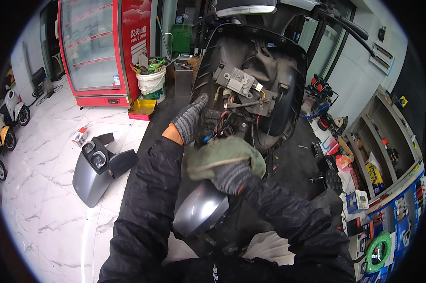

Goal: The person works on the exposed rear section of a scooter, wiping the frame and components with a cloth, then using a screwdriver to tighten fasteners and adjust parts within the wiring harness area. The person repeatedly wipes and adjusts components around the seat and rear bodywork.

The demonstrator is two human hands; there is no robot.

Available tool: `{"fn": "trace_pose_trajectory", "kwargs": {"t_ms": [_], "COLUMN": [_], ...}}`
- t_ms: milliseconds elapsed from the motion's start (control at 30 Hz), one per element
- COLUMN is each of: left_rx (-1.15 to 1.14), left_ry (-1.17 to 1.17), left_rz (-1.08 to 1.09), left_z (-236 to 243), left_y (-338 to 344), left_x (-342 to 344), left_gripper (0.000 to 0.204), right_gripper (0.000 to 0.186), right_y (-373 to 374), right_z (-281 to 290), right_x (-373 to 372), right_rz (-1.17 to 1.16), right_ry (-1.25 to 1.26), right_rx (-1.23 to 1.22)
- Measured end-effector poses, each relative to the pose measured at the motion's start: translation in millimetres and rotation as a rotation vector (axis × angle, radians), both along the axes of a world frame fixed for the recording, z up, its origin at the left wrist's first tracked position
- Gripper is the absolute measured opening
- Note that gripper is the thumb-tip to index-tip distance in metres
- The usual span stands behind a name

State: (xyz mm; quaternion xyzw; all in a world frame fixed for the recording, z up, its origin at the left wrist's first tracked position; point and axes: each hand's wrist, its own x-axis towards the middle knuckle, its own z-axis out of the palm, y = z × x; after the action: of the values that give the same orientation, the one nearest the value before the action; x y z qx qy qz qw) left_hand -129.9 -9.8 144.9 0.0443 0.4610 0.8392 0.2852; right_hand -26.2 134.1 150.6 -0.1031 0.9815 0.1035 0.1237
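Note:
My right hand (231,178), in a grey striped glove, grips a bunched green cloth (227,158) in front of the scooter's stripped front. The cloth is smeared by motion at its left side. My left hand (192,121), gloved alike, is held at the left edge of the scooter's black inner panel (204,75), fingers stretched out and apart from the cloth. Between the hands and the panel, loose wires (222,123) hang out. A grey metal control box (240,81) with plugs sits on the panel. Below the cloth lies a rounded silver body part (201,210).
A silver-grey fairing with a headlight (97,165) lies on the tiled floor at left, near a small box (80,136). Behind stand a red glass-door fridge (99,52), a white bucket (151,84) and a yellow-red tray (142,109). Shelving (387,141) and a wrench (303,146) are at right.

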Motion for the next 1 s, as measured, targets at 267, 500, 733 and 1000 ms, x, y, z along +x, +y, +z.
{"fn": "trace_pose_trajectory", "kwargs": {"t_ms": [267, 500, 733, 1000], "left_rx": [-0.614, -0.57, -0.772, -0.745], "left_ry": [0.791, 0.731, 1.048, 1.107], "left_rz": [0.088, 0.048, 0.117, 0.106], "left_z": [-7.5, -19.4, -38.3, -15.9], "left_y": [10.2, 10.3, -4.1, -0.3], "left_x": [10.0, -8.7, -19.8, -11.4], "left_gripper": [0.048, 0.037, 0.03, 0.031], "right_gripper": [0.047, 0.032, 0.04, 0.039], "right_y": [81.7, 126.1, 30.8, 37.3], "right_z": [-63.2, -94.8, -107.2, -59.1], "right_x": [16.3, -41.3, -54.7, -14.7], "right_rz": [0.236, -0.168, 0.11, 0.282], "right_ry": [0.491, 0.754, 0.736, 0.768], "right_rx": [-0.657, -1.129, -0.391, -0.614]}}
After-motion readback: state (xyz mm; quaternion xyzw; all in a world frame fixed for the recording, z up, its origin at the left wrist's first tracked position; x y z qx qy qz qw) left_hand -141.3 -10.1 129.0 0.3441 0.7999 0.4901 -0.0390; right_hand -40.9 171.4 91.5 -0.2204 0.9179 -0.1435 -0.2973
